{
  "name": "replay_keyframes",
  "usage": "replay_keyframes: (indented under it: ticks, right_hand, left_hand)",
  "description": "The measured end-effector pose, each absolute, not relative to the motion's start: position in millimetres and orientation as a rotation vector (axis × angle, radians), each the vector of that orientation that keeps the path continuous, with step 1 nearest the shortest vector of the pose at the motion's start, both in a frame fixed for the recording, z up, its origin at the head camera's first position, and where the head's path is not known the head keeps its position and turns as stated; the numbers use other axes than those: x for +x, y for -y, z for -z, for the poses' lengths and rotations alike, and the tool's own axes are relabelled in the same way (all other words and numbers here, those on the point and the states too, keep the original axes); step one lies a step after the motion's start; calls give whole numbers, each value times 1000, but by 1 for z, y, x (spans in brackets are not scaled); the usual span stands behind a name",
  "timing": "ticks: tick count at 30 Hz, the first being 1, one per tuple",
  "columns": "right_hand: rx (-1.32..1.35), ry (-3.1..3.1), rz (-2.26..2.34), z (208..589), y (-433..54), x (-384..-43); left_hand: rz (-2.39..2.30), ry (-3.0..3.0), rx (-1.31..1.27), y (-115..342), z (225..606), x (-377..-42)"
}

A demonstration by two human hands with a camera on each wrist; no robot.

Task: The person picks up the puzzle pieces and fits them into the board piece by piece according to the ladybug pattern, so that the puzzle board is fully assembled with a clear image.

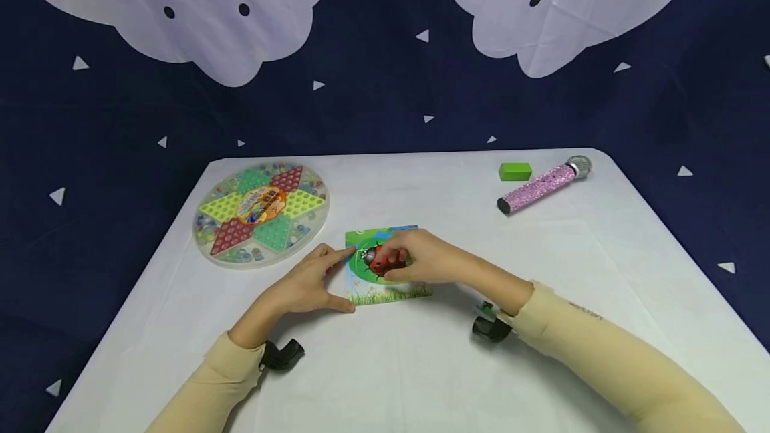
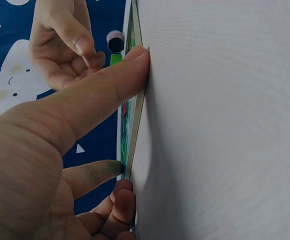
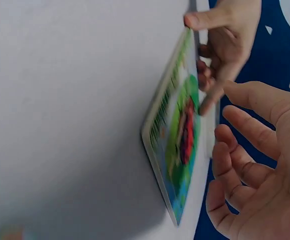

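A thin square picture board lies flat in the middle of the table, showing a red ladybug on a green oval above grass. It looks like a puzzle board. My left hand rests at its left side, index finger extended onto the upper left edge and thumb by the lower left corner. Over the ladybug hovers my right hand, its fingers loosely bent and hiding part of the picture. In the right wrist view, nothing shows between those fingers, and they stand apart from the board.
A round Chinese checkers set with marbles under a clear cover lies at the back left. Toward the back right are a green block and a pink glittery microphone. A dark blue cloth hangs behind the table.
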State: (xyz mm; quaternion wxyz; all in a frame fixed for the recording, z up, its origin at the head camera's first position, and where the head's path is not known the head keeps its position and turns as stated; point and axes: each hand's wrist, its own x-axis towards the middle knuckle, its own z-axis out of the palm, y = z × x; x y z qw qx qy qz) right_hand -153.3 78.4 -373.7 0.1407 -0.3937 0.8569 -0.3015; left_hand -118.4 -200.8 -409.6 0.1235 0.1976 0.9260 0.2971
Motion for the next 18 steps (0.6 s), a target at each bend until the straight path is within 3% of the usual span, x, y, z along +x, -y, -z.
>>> replay_keyframes:
  ticks: [18]
  right_hand:
    - [-893,-2510,862,356,-183,-132]
  left_hand:
    - [-879,-2688,559,200,407,-117]
